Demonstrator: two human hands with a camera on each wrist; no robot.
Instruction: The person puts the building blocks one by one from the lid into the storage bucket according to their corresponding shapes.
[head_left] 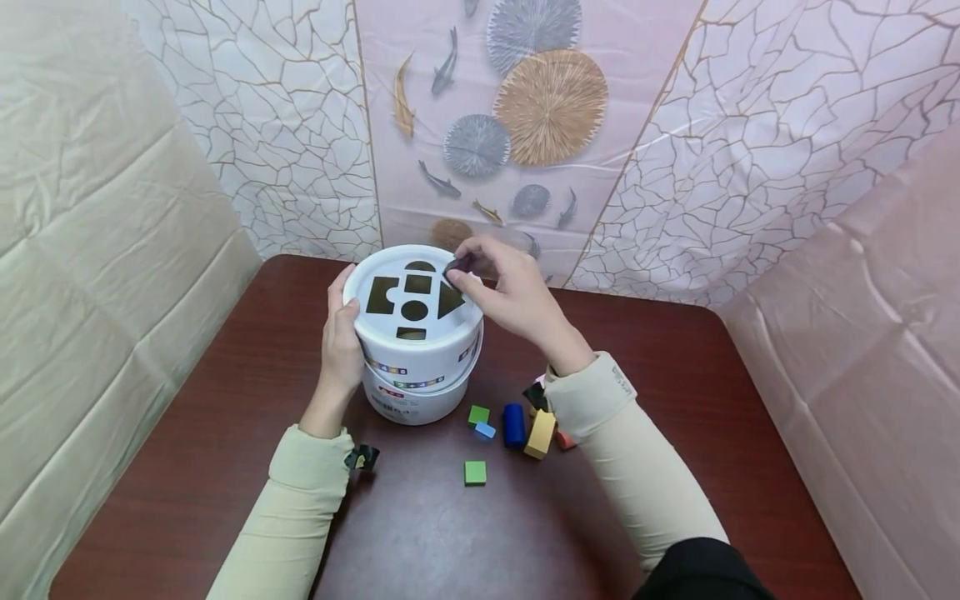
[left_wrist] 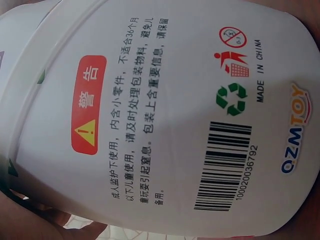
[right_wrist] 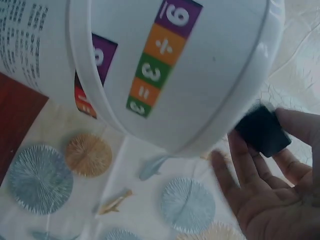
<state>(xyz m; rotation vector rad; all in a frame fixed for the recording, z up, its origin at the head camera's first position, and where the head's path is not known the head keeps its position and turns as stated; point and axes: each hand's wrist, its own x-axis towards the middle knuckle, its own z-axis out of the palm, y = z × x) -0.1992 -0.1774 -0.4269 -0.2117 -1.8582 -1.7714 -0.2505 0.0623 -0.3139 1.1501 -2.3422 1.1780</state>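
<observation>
A white shape-sorter bucket (head_left: 420, 375) stands on the table, its white lid (head_left: 378, 327) cut with several shaped holes. My left hand (head_left: 343, 342) grips the bucket's left side just below the lid's rim. In the left wrist view, fingers (left_wrist: 30, 220) lie against the bucket wall, which fills the frame with a printed label (left_wrist: 89, 105). My right hand (head_left: 510, 287) is over the lid's far right edge and pinches a small dark block (head_left: 457, 265) between thumb and fingers. That dark block (right_wrist: 263, 131) shows flat faces in the right wrist view.
Loose blocks lie right of the bucket: green ones (head_left: 475, 473), a small light blue one (head_left: 485, 430), a dark blue cylinder (head_left: 513, 426), a yellow block (head_left: 541, 434) and a red piece (head_left: 566, 440) partly behind the right sleeve. Patterned cloth walls surround the brown table (head_left: 247, 400).
</observation>
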